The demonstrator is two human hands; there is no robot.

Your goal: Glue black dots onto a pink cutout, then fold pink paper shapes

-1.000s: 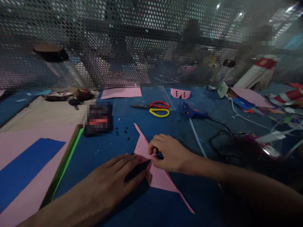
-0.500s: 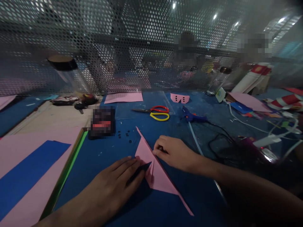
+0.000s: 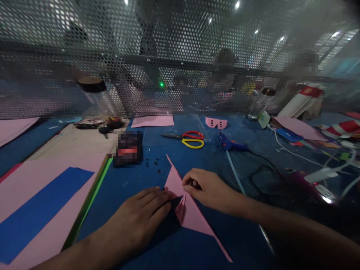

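Note:
A folded piece of pink paper [image 3: 194, 215] lies slantwise on the blue tabletop, with a long narrow strip along its right edge and a pleated notch on its left. My left hand [image 3: 137, 215] rests flat beside it, fingers stretched out and their tips on the paper's left side. On the opposite side, my right hand [image 3: 206, 187] is closed, thumb and forefinger pinching the paper's upper right edge. Beyond the paper are several small black paper bits [image 3: 156, 162]. Scissors [image 3: 192, 139] with one red and one yellow handle lie farther back.
A blue glue gun [image 3: 232, 143] with a black cord lies right of the scissors. Behind it sits a pink cutout with black squares [image 3: 216, 122]. A dark box [image 3: 128, 148] stands left, near pink sheets and a blue strip [image 3: 47, 206]. Perforated metal panel [image 3: 180, 56] closes the back.
The view has shifted slightly, so everything sits a little lower and farther right. Both hands stay at the pink paper, with almost no visible movement against it.

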